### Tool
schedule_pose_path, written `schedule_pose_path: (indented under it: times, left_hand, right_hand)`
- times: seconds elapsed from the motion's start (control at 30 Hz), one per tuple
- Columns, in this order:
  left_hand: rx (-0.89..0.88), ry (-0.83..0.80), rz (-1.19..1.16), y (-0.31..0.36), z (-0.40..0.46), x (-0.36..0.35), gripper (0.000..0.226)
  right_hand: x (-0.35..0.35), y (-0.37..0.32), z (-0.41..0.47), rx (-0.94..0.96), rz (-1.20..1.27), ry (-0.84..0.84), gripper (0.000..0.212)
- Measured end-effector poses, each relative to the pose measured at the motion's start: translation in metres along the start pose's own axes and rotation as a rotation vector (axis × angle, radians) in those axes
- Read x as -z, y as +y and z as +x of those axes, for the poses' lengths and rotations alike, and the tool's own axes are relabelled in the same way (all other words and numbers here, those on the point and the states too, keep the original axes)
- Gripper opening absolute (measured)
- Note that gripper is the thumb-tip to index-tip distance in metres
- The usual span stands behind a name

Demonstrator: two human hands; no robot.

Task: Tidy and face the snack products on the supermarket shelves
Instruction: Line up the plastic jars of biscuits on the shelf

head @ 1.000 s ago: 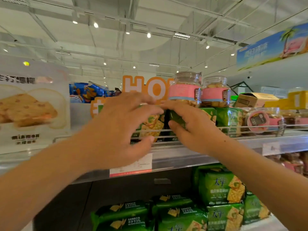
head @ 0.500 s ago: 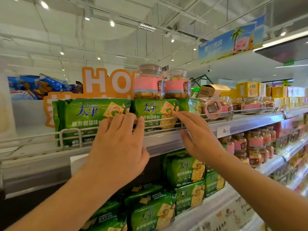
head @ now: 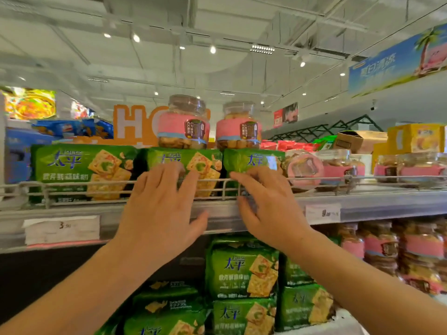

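Three green cracker packs stand side by side behind the wire rail [head: 72, 183] of the upper shelf: a left pack [head: 82, 170], a middle pack [head: 193, 163] and a right pack [head: 251, 159]. My left hand [head: 162, 209] lies with straight fingers against the front of the middle pack. My right hand [head: 266, 204] touches the lower front of the right pack, fingertips at the rail. Two clear jars with pink labels [head: 183, 124] [head: 238, 126] stand on top of the packs.
A pink-lidded jar [head: 304, 169] lies on its side right of the packs, with more jars [head: 408, 166] beyond. Yellow and brown boxes [head: 416, 137] sit behind. The lower shelf holds stacked green packs [head: 242, 272] and jars [head: 420, 252]. Price tags [head: 61, 228] hang on the shelf edge.
Both hands let go of the pack they gripped a second ago and now lie flat against the fronts of the middle and right packs. The view has shifted left and closer.
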State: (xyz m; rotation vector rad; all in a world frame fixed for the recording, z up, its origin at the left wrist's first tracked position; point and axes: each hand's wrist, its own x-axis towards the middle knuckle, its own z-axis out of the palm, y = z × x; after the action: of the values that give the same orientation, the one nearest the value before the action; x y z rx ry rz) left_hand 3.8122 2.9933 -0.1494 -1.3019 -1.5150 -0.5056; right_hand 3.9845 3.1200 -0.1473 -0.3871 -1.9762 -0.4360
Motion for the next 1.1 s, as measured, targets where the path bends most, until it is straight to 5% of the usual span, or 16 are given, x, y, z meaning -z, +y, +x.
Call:
schedule_pose_path:
  times: [0.47,0.57,0.63,0.77,0.9,1.1]
  left_hand:
    - [0.075,-0.090,-0.102,0.004,0.025,0.026,0.044]
    - [0.100,-0.014,-0.229,-0.017,0.064,0.038,0.037]
    - [0.221,0.075,-0.319,-0.029,0.096,0.041,0.051]
    - [0.459,-0.153,-0.467,-0.050,0.141,0.027,0.081]
    - [0.466,-0.169,-0.793,-0.058,0.141,0.010,0.056]
    - [0.418,-0.113,-0.927,-0.065,0.136,0.000,0.044]
  right_hand:
    - [0.001,0.023,0.013,0.130,0.126,0.091,0.031]
    - [0.020,0.037,0.047,0.061,0.222,0.164,0.026]
    - [0.031,0.046,0.078,-0.043,0.267,0.221,0.028]
    - [0.035,0.057,0.137,-0.323,0.391,-0.013,0.055]
    - [0.019,0.059,0.164,-0.490,0.589,-0.217,0.034]
    - [0.001,0.067,0.169,-0.490,0.602,-0.183,0.036]
